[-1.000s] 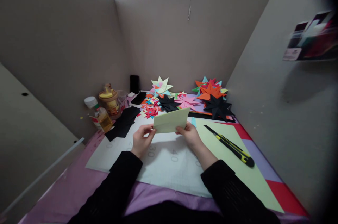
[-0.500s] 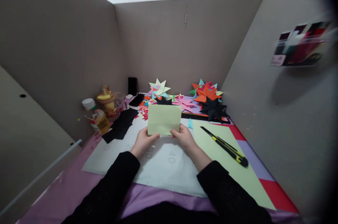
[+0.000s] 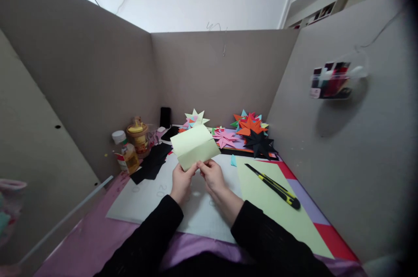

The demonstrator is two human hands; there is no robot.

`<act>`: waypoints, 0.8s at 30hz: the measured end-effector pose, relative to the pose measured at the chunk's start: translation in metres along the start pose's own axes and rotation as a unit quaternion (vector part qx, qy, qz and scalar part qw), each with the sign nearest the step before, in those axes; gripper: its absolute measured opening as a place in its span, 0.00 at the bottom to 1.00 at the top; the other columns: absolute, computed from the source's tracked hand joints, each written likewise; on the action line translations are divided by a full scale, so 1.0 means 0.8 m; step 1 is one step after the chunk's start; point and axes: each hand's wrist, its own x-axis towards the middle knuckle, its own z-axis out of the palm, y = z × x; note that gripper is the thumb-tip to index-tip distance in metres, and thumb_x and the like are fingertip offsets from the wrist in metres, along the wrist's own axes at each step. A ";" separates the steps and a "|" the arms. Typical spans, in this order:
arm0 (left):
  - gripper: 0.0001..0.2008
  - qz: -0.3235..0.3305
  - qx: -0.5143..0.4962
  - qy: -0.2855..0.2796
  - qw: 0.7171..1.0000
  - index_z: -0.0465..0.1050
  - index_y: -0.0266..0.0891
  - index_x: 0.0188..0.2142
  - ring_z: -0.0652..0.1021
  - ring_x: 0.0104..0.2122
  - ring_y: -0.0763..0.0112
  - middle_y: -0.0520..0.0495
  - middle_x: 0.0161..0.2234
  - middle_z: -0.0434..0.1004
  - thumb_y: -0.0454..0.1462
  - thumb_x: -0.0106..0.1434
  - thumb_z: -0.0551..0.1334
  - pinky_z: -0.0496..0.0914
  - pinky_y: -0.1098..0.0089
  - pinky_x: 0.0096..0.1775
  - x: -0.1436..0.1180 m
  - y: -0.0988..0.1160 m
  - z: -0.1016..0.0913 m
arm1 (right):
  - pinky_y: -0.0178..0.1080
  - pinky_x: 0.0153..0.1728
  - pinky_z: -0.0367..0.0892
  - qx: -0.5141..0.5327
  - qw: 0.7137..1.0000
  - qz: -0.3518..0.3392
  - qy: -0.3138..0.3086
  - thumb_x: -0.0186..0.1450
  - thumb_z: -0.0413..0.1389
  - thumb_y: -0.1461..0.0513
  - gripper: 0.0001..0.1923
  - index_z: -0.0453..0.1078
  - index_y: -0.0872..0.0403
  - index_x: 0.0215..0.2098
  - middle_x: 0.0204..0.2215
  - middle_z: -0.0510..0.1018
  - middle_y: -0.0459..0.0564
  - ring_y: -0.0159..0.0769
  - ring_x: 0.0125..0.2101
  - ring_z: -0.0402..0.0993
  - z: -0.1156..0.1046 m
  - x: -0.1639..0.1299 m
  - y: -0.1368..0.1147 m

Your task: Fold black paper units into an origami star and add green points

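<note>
Left hand [image 3: 181, 180]: pinches the lower edge of the folded pale-green paper [image 3: 195, 146].
Right hand [image 3: 211, 176]: grips the same edge, just beside the left.
Paper: raised above the white mat [image 3: 150, 196], tilted, one crease across.
Utility knife [image 3: 272, 180]: lies on the green sheet [image 3: 277, 207].
Paper stars [image 3: 251, 131]: piled at the back.

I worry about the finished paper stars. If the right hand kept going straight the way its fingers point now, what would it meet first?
The right hand points up and away into the pale green folded sheet it grips. Beyond that lies the pink star, though depth is hard to judge.

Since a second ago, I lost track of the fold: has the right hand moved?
Yes. The right hand has shifted left, away from the utility knife, closing beside the left hand under the pale green paper.
</note>
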 end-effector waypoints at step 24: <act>0.15 -0.275 0.024 -0.062 0.959 0.63 0.31 0.48 0.82 0.34 0.70 0.34 0.43 0.76 0.23 0.61 0.54 0.74 0.80 0.27 -0.003 0.007 -0.083 | 0.47 0.41 0.72 -0.389 0.907 0.158 -0.033 0.68 0.52 0.58 0.15 0.67 0.58 0.50 0.47 0.73 0.55 0.41 0.42 0.73 -0.106 0.024 0.001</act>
